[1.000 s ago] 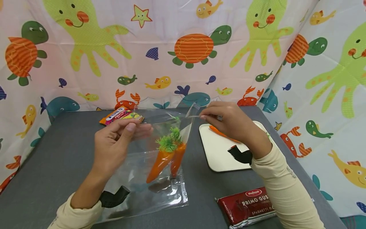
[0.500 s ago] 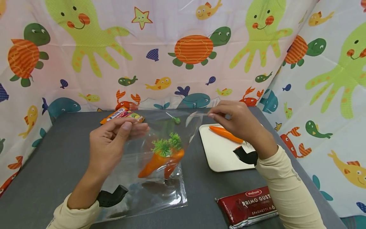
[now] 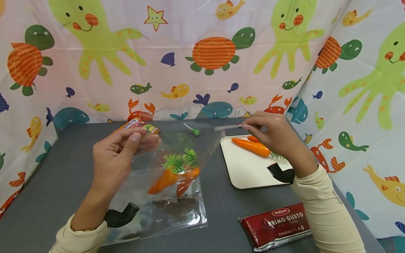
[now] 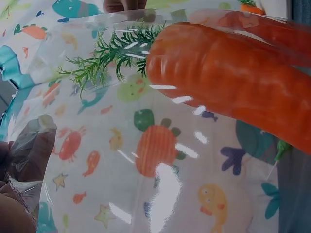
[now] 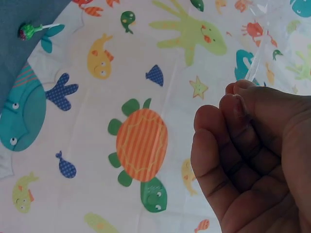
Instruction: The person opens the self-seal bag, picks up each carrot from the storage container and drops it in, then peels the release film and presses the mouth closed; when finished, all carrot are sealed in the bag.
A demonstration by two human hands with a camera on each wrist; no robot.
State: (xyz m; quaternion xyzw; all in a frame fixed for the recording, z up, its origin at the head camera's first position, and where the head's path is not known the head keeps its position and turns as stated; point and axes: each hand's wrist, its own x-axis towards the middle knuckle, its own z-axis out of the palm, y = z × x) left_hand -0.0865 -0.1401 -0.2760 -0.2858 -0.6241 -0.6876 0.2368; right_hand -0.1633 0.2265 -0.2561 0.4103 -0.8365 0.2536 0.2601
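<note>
We note left hand [image 3: 117, 154] and right hand [image 3: 272, 135], each grip pinching the zip bag [image 3: 164, 189] rim, holding the mouth spread so two toy carrots [image 3: 172, 175] sag inside.

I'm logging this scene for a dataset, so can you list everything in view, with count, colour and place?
Clear plastic bag: one, transparent, on the table's middle, mouth lifted by both hands.
Carrots in the bag: two, orange with green tops.
Carrots on the tray: two, orange, one mostly hidden.
Tray: one, white, right of the bag.
Spaghetti pack: one, dark red, near right edge.
Snack packet: one, orange and pink, far side.
Lollipop: one, green, far side.
Table: one, grey.
Sea-animal cloth: backdrop.
Left hand: grip on the bag's left rim.
Right hand: grip on the right rim.
</note>
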